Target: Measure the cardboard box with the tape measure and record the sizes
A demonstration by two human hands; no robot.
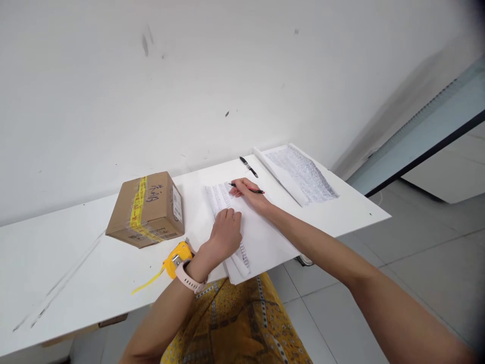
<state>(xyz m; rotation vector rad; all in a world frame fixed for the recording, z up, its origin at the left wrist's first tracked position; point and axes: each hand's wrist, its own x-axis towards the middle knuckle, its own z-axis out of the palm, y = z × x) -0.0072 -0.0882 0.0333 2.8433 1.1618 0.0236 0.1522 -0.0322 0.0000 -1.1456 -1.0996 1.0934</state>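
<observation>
My right hand (pixel 249 193) grips a pen (pixel 258 191) with a dark tip end and a reddish rear part. The tip is over the upper part of a paper sheet (pixel 261 241) with rows of small handwriting along its left side. Lower down on the same paper rests my left hand (pixel 226 231), its fingers curled in; whatever may be under or in them is hidden. A pale pink watch band circles the left wrist. Just left of that wrist lies a yellow tape measure (pixel 182 253) with some blade drawn out.
A taped cardboard box (pixel 151 208) sits left of the paper on the white table (pixel 56 253). Behind my right hand lies a black pen (pixel 248 167). Farther right are other written sheets (pixel 299 172). A wall borders the table's back; a glass panel (pixel 428 126) stands at right.
</observation>
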